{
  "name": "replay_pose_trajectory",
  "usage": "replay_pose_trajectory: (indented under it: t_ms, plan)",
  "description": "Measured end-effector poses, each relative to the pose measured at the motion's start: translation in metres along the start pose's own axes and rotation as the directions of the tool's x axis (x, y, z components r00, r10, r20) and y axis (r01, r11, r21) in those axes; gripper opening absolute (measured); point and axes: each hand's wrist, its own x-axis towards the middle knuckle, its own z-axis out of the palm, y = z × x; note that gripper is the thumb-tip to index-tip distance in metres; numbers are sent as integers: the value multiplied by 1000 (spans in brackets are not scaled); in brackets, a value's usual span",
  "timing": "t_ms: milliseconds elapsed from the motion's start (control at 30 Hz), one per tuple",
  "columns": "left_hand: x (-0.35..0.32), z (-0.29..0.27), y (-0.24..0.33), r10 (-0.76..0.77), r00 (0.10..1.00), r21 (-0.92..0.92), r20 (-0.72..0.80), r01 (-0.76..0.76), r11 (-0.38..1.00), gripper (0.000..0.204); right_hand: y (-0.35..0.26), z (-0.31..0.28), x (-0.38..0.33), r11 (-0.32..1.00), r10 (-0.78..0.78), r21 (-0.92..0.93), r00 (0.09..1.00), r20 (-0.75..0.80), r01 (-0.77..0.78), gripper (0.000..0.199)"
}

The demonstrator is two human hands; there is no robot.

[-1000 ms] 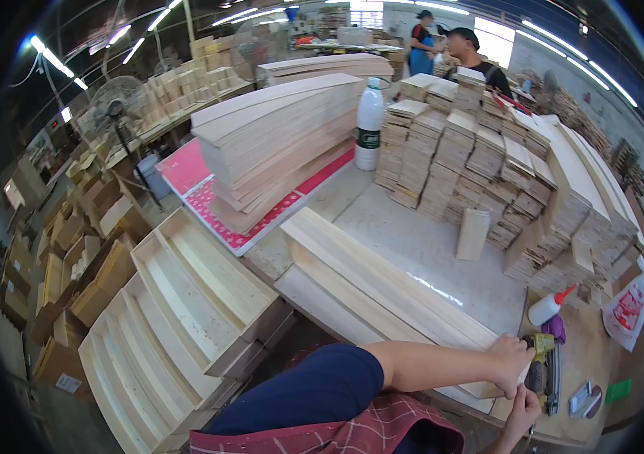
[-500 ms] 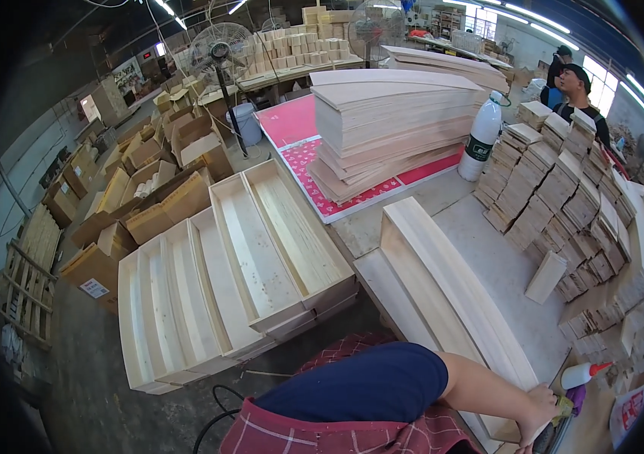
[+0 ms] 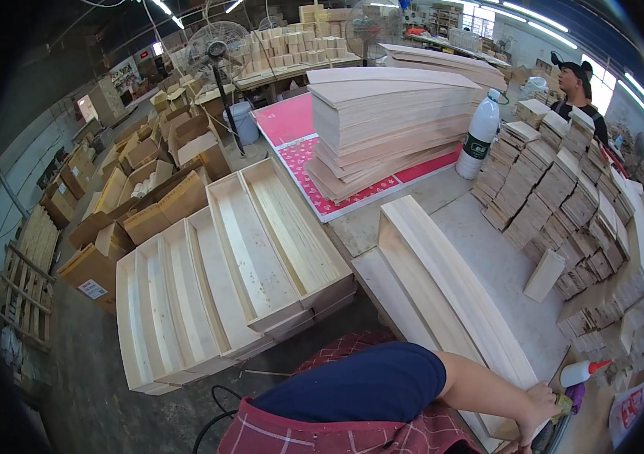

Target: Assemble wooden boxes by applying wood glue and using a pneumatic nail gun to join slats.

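My left arm, in a navy sleeve, reaches across to the lower right. My left hand (image 3: 538,408) is closed around the near end of a long, shallow wooden box (image 3: 454,291) on the worktable (image 3: 488,227). Its fingertips are partly hidden. Just beyond the hand lies a dark, partly hidden object with a greenish part (image 3: 563,405), next to something purple (image 3: 575,396). A white glue bottle (image 3: 575,374) with a red tip lies beside them. My right hand is out of view.
Finished wooden boxes (image 3: 186,291) are stacked at left, near open cardboard cartons (image 3: 99,261). Thin boards (image 3: 390,113) pile on a pink sheet (image 3: 284,121). A white bottle (image 3: 479,136) stands beside stacked wood pieces (image 3: 534,174). Another person (image 3: 573,91) stands at far right.
My left hand stays at the box end, with only a slight shift. The view has moved a little. At far right, the people in the background have changed position.
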Motion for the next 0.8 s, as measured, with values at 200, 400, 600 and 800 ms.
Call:
replay_pose_trajectory:
  t_ms: [200, 400, 600, 800]
  plan:
    - [-22, -22, -3, 48, 998, -100, -40, -51, 994, 76, 35, 7, -18, 997, -3, 72, 999, 46, 0, 12]
    - [-30, -46, 3, 21, 999, -61, 25, -19, 998, 70, 14, 9, -11, 998, 27, 60, 997, 70, -31, 11]
    - [-27, -44, 7, 1, 999, -24, 34, 0, 1000, 68, 4, 9, -7, 999, 36, 20, 999, 33, -37, 13]
    - [-28, -43, 10, 17, 999, 13, 27, -18, 1000, 63, 5, 4, -9, 997, 72, -12, 997, 39, -72, 18]
